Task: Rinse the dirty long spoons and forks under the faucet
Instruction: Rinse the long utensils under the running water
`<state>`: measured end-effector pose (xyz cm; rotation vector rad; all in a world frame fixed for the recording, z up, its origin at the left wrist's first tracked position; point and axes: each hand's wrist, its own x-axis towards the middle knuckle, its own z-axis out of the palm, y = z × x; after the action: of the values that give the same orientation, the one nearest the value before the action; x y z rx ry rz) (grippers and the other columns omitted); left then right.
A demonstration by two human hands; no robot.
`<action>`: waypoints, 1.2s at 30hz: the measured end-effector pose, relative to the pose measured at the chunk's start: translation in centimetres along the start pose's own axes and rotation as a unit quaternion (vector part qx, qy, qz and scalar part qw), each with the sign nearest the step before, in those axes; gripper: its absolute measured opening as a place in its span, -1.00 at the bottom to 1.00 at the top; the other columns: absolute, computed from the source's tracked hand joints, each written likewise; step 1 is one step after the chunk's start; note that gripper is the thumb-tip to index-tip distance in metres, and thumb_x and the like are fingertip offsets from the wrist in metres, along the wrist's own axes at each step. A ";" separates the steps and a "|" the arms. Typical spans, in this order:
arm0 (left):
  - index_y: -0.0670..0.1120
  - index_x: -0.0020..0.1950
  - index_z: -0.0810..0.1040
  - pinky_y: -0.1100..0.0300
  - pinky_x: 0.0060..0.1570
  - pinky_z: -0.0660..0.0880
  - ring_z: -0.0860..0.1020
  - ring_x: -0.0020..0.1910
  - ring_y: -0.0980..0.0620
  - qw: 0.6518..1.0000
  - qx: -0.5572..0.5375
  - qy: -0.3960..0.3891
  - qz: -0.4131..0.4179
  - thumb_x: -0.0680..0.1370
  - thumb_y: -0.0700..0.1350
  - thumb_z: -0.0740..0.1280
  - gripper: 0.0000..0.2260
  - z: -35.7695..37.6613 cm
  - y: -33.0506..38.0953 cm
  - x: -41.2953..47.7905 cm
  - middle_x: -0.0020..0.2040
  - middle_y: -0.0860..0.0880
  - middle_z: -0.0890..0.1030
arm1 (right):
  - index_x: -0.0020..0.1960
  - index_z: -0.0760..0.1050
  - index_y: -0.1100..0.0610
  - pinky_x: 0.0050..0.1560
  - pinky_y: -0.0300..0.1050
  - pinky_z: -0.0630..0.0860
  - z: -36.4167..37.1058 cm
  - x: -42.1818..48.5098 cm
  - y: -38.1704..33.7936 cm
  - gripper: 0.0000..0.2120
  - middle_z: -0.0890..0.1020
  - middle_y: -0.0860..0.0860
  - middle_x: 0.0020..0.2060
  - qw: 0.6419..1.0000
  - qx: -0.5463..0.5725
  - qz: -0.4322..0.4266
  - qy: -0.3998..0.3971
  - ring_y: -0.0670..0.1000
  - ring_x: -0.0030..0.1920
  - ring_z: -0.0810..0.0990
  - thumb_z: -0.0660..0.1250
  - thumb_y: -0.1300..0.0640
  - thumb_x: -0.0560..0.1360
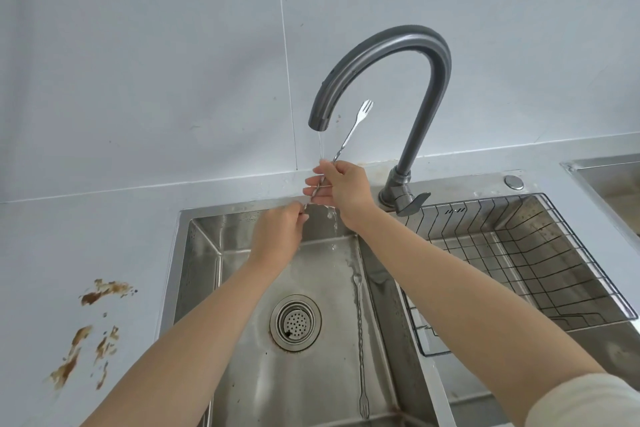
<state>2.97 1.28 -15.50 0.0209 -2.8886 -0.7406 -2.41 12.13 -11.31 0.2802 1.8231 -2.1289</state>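
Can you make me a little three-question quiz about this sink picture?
1. True or false: water is running from the faucet.
2. Where does the second fork lie? A: in the wire basket B: on the sink floor C: on the countertop
3. Which way do the tines of the held fork point?

Key: 1 true; 2 B; 3 up, past the right hand and left hand.
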 end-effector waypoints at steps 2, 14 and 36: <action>-0.29 -0.05 0.59 0.01 -0.17 0.49 0.61 -0.16 -0.25 1.000 0.003 0.002 -0.010 0.52 -0.19 0.32 -0.84 0.0 -0.6 -0.8 -0.18 -0.27 0.67 | -0.24 0.44 0.19 -0.41 -0.24 0.58 0.2 0.0 0.1 -0.76 0.56 0.09 -0.36 1.000 -0.005 0.005 0.003 -0.11 -0.55 0.59 0.18 0.18 0.58; -0.25 -0.14 0.55 0.17 -0.31 0.31 0.54 -0.27 -0.13 0.998 0.032 0.028 -0.050 0.51 -0.14 0.34 -0.84 -1.2 -3.2 -3.2 -0.21 -0.16 0.65 | -0.21 0.43 0.18 -0.41 -0.26 0.59 0.8 -0.2 -1.8 -0.80 0.57 0.08 -0.34 1.000 0.010 -0.012 0.007 -0.08 -0.48 0.60 0.18 0.24 0.58; -0.25 -0.14 0.56 0.10 -0.31 0.41 0.60 -0.21 -0.21 0.998 0.033 0.005 -0.053 0.57 -0.09 0.24 -0.75 -0.4 -3.2 -5.9 -0.23 -0.21 0.65 | -0.14 0.41 0.21 -0.36 -0.25 0.59 1.2 -0.8 -2.5 -0.84 0.56 0.10 -0.31 0.999 0.015 -0.035 0.033 0.04 -0.33 0.59 0.13 0.27 0.59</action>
<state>8.74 -1.45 -17.57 0.1872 -2.9209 -0.6596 -2.54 11.38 -8.49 0.3018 1.8644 -2.2216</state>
